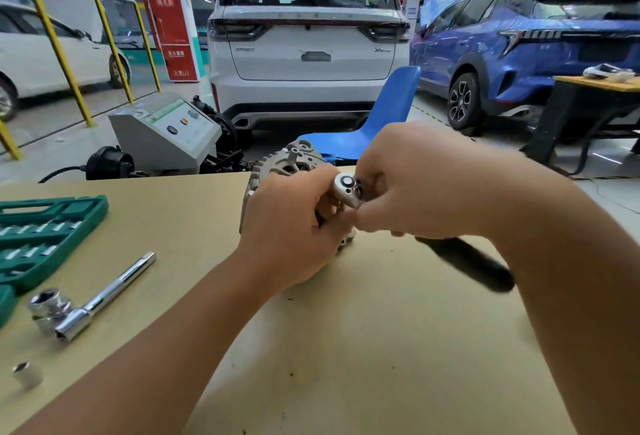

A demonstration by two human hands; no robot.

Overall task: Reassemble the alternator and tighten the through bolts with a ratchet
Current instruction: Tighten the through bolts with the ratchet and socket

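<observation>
Left hand [294, 226] steadying alternator [277, 171] on table [381, 330], right hand [415, 185] gripping ratchet [349, 188], green socket case [45, 230] left

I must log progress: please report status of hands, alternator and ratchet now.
Left hand steadying alternator. Right hand closed on ratchet, head at the housing. Nothing obstructing; spare sockets lie far left.

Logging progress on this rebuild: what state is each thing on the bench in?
alternator: on edge, steadied by left hand
ratchet: head on alternator, gripped by right hand
socket case: open
extension bar: lying loose
loose socket: unused
</observation>
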